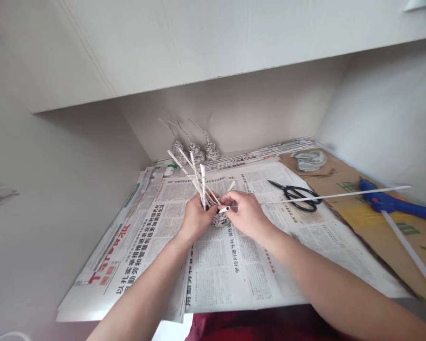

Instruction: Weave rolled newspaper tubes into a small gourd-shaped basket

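Between my hands, low over the newspaper, is a small woven piece of rolled paper tubes [220, 219], partly hidden by my fingers. Several white paper tubes [203, 182] stick up and lean out of it. My left hand [196, 217] is closed around its left side, with the thumb near the weave. My right hand [247, 214] pinches a paper tube whose cut open end shows at the fingertips. A long thin paper tube [348, 194] stretches from behind my right hand out to the right, passing over the scissors.
Black-handled scissors [301, 196] lie on the newspaper [230, 270] to the right. A blue glue gun [394, 201] rests on cardboard [358, 222], near a grey cloth-like bundle [309, 161]. Several woven gourd-shaped pieces [198, 154] stand at the back under a low white overhang [213, 42].
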The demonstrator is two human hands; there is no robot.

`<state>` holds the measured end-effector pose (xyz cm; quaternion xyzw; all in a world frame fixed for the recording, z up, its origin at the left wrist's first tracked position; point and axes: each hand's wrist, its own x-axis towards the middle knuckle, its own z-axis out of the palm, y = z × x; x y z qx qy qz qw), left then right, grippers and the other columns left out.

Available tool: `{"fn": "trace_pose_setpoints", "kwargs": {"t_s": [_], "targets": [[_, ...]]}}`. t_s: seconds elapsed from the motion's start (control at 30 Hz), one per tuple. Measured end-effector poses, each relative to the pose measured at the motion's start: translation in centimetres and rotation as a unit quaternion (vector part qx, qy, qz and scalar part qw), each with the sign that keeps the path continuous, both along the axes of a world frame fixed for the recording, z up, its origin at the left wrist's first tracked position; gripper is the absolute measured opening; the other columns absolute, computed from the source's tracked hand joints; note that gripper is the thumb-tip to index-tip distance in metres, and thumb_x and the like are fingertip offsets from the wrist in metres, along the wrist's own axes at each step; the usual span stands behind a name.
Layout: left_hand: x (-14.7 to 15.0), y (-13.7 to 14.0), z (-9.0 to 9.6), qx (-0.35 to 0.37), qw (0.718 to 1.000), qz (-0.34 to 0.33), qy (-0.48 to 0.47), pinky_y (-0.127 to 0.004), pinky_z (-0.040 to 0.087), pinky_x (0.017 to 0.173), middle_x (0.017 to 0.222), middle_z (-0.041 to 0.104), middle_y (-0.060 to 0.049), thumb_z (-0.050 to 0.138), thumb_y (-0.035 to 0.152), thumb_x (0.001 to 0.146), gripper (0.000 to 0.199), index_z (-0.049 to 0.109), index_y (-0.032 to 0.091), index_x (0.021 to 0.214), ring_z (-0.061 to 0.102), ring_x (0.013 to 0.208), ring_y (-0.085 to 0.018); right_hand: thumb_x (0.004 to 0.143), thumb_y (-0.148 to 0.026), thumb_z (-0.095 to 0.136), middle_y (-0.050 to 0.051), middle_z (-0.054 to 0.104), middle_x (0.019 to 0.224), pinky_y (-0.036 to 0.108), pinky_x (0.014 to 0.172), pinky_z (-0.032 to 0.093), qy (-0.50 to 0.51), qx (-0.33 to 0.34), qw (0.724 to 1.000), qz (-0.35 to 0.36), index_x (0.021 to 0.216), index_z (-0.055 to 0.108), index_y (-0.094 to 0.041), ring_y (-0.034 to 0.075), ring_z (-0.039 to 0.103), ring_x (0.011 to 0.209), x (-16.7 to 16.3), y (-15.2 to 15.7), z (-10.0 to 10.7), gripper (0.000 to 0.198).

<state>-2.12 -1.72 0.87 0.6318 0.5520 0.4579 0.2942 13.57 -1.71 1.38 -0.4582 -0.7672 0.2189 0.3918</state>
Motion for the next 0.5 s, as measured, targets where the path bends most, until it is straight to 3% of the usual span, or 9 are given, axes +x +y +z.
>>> {"fn": "trace_pose_setpoints", "kwargs": {"t_s": [0.23,0.37,0.5], "targets": [[-0.15,-0.05,0.08,-0.017,0.999,-0.039,-0.001,-0.027,0.052,0.075,0.088,0.073,-0.004,0.061,0.014,0.07,0.032,0.068,0.016,0.101,0.068,0.08,-0.018,0.076,-0.011,0.058,-0.001,0.067,0.078,0.033,0.08,0.037,-0.016,0.052,0.999,-0.003,0.082,0.06,-0.022,0.018,0.059,0.08,-0.07,-0.13,-0.06,0.013],[-0.51,-0.03,0.19,-0.006,0.996,-0.085,0.038,-0.028,0.05,0.08,0.09,0.073,-0.003,0.055,0.014,0.075,0.026,0.071,0.018,0.095,0.067,0.086,-0.019,0.077,-0.015,0.055,-0.001,0.065,0.076,0.029,0.074,0.041,0.011,0.03,0.999,-0.003,0.078,0.056,-0.022,0.016,0.059,0.073,-0.23,-0.49,0.21,0.006],[-0.74,0.12,0.09,-0.01,0.995,-0.067,0.069,-0.026,0.049,0.073,0.08,0.072,-0.002,0.053,0.015,0.076,0.02,0.069,0.017,0.087,0.065,0.076,-0.017,0.077,-0.017,0.053,-0.001,0.064,0.072,0.026,0.065,0.041,0.032,-0.001,0.999,-0.023,0.074,0.053,-0.022,0.014,0.058,0.067,-0.34,-0.68,0.26,0.006]]}}
